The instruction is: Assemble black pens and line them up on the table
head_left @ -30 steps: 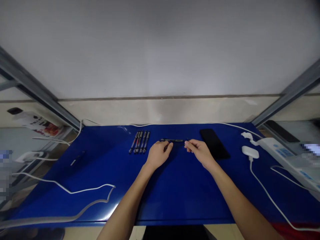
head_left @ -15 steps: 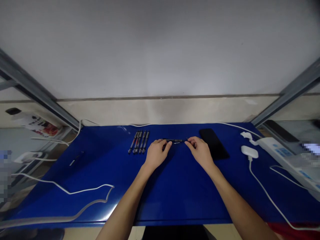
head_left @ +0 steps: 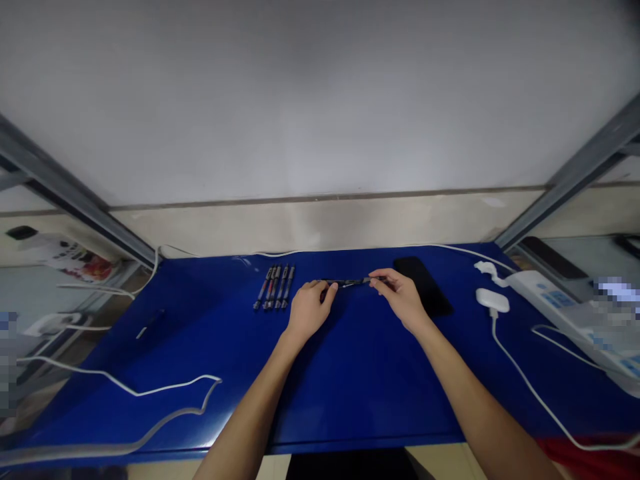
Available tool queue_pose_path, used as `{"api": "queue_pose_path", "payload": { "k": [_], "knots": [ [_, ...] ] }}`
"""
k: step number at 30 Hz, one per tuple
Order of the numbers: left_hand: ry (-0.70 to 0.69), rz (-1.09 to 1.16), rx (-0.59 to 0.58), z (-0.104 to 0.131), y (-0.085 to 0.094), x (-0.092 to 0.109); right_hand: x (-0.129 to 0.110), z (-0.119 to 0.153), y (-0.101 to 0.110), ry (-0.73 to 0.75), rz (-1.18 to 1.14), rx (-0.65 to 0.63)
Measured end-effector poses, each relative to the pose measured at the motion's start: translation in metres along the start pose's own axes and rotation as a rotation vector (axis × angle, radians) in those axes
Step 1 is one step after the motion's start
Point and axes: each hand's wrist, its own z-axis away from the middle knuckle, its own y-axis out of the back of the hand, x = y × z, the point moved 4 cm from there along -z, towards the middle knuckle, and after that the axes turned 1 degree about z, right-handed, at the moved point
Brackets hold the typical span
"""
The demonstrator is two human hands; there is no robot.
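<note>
A dark pen point(head_left: 353, 282) lies crosswise between my two hands, just over the blue tabletop point(head_left: 345, 373). My left hand point(head_left: 311, 305) is closed round its left end, thumb on the near side. At the other end, my right hand point(head_left: 397, 292) pinches the pen between thumb and fingers. The fingers partly hide both ends of it. Left of my left hand, several similar dark pens point(head_left: 275, 287) lie side by side in a row, some with red parts. A black phone point(head_left: 424, 285) lies flat just beyond my right hand.
White cables point(head_left: 165, 388) run over the left side. To the right are a white charging case point(head_left: 493, 300) on a cable and a white power strip point(head_left: 553, 298). Another dark pen point(head_left: 150, 325) lies at left. A bottle point(head_left: 60, 253) stands tilted beyond the metal frame.
My right hand has moved slightly up and now grips the pen's right end, where a small gap showed before. My left hand stays nearly in place. The whole view has shifted slightly.
</note>
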Motion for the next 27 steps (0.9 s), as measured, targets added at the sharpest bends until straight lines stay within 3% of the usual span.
{"api": "queue_pose_path", "payload": {
  "k": [12, 21, 27],
  "knots": [
    [-0.012, -0.022, -0.025, 0.001, -0.001, 0.002, 0.0, 0.005, -0.008, 0.016, -0.012, -0.077],
    [-0.188, -0.069, -0.128, 0.011, -0.012, 0.022, -0.006, 0.018, -0.031, 0.057, 0.124, -0.216],
    [-0.219, -0.126, -0.149, 0.009, -0.009, 0.022, -0.013, 0.021, -0.028, 0.036, 0.23, -0.151]
  ]
}}
